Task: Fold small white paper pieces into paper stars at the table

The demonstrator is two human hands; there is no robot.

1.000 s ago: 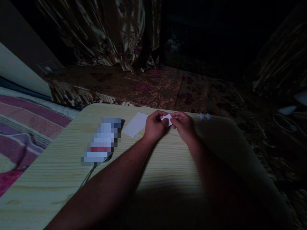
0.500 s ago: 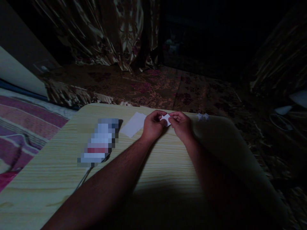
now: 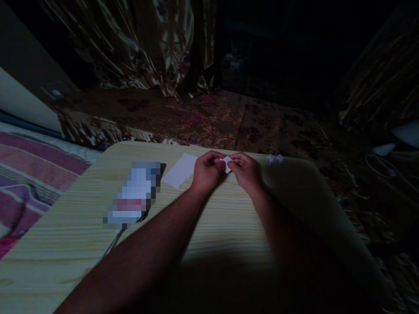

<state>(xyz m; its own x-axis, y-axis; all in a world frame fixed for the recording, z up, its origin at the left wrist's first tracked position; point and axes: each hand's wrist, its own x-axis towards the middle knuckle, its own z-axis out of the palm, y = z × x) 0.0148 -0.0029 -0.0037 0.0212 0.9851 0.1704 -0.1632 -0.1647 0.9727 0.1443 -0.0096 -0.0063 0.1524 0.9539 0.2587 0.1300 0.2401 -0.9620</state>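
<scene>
Between my two hands is a small folded piece of white paper point(image 3: 227, 165), pinched near the far edge of the table. My left hand point(image 3: 208, 171) is closed on its left side, with the thumb over it. My right hand point(image 3: 245, 170) grips the right side, its thumb pressed on the paper's face. Flat white paper sheets point(image 3: 180, 170) lie just left of my left hand, partly behind it. To the right of my right hand sit two small folded paper stars point(image 3: 276, 159) side by side.
A pixelated, phone-like device point(image 3: 132, 194) with a cable point(image 3: 113, 244) lies left on the wooden table point(image 3: 225, 226). A striped cover point(image 3: 29, 170) is at the left. Patterned curtains point(image 3: 140, 48) and a patterned cloth point(image 3: 193, 117) are beyond the table; the right side is dark.
My right thumb has shifted inward over the folded paper, and less of the paper shows. The whole view has drifted slightly; the table items stay in place.
</scene>
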